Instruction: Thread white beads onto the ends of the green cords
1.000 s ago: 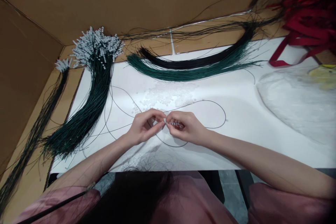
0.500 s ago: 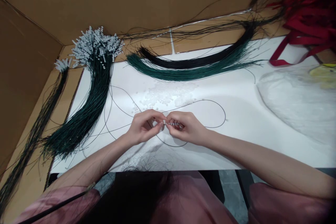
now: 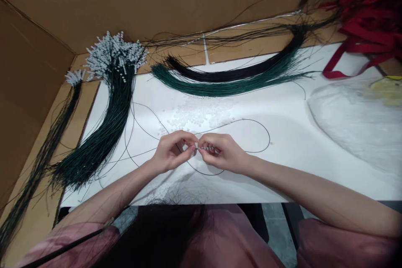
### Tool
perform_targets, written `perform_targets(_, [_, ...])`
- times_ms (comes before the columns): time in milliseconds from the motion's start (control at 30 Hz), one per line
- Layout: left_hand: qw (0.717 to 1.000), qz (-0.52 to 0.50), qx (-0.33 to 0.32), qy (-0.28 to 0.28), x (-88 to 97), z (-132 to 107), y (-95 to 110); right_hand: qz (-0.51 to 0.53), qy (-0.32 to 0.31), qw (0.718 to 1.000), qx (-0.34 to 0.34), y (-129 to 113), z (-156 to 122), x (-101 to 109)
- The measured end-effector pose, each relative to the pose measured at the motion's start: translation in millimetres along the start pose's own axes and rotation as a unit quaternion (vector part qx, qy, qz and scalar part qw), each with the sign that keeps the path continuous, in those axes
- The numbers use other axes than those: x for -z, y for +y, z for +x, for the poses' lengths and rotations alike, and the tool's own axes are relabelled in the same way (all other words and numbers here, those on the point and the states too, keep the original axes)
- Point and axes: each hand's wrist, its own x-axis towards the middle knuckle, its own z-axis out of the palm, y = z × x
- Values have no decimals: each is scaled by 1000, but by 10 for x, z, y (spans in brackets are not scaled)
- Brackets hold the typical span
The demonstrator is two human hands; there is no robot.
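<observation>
Fingertip to fingertip, my two hands meet over the white sheet (image 3: 282, 180). My left hand (image 3: 172, 150) pinches a thin dark wire (image 3: 265, 130), which loops out to both sides on the sheet. My right hand (image 3: 224, 153) is closed on the same wire, where a short row of white beads (image 3: 209, 148) shows between its fingers. The exact grip at the fingertips is too small to make out. Just beyond my hands lie loose white beads (image 3: 201, 113), scattered on the sheet.
To the left lie a big bundle of green wires tipped with white beads (image 3: 116, 109) and a thinner one (image 3: 65, 109). Bare black wires (image 3: 226, 76) and green wires (image 3: 213, 89) curve behind. At right are a clear plastic bag (image 3: 354, 121) and red ribbon (image 3: 361, 33). Cardboard walls (image 3: 176, 0) enclose the table.
</observation>
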Motion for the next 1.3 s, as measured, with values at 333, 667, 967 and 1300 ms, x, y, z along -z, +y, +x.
perform_targets(333, [1000, 3, -5, -4, 3, -6, -15, 2, -3, 1000, -3, 2, -7, -2])
perform_targets(667, [999, -3, 19, -26, 21, -27, -67, -4, -12, 1000, -3, 7, 4, 5])
perform_targets(967, [998, -16, 48, -46, 32, -35, -74, -12, -13, 1000, 7, 6, 6, 6])
perform_targets(1300, [997, -16, 59, -47, 29, -50, -76, -9, -13, 1000, 8, 17, -3, 5])
